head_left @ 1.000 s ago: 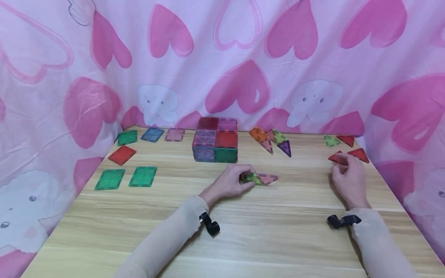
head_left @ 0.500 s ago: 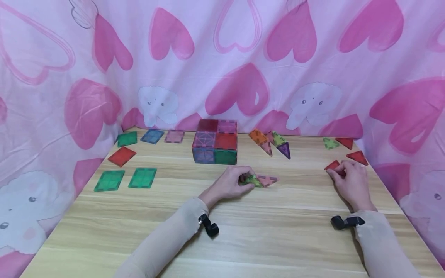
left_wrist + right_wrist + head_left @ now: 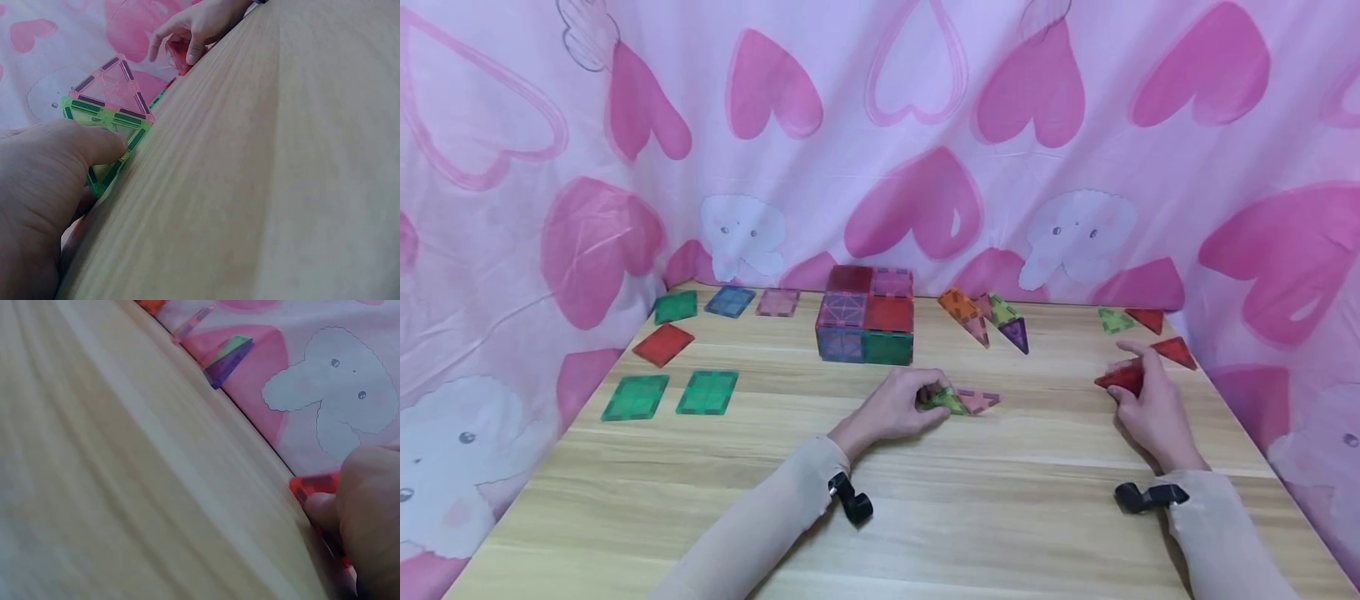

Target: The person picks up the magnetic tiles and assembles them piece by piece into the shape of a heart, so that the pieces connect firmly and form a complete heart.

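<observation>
My left hand (image 3: 904, 403) pinches a green triangular magnetic tile (image 3: 950, 401) near the middle of the table; in the left wrist view its thumb lies across the green tile (image 3: 128, 130). A pink triangular tile (image 3: 981, 402) joins the green one along an edge. Off to the right, my right hand (image 3: 1156, 410) holds a red triangular magnetic tile (image 3: 1122, 379) between thumb and fingers, its index finger raised. The right wrist view shows the thumb against the red tile (image 3: 314, 483), with the rest of that tile hidden behind the hand.
A box of coloured square tiles (image 3: 889, 315) stands at the back centre. Joined triangles (image 3: 961, 310) lie right of it. More red triangles (image 3: 1175, 352) and a light green one (image 3: 1116, 320) are at the far right. Several square tiles (image 3: 707, 392) lie left. A patterned curtain (image 3: 917, 200) borders the table.
My right hand has drawn a red triangle away from the other red ones, toward me and slightly left, and tilted it up. The left hand has stayed in place on the green tile.
</observation>
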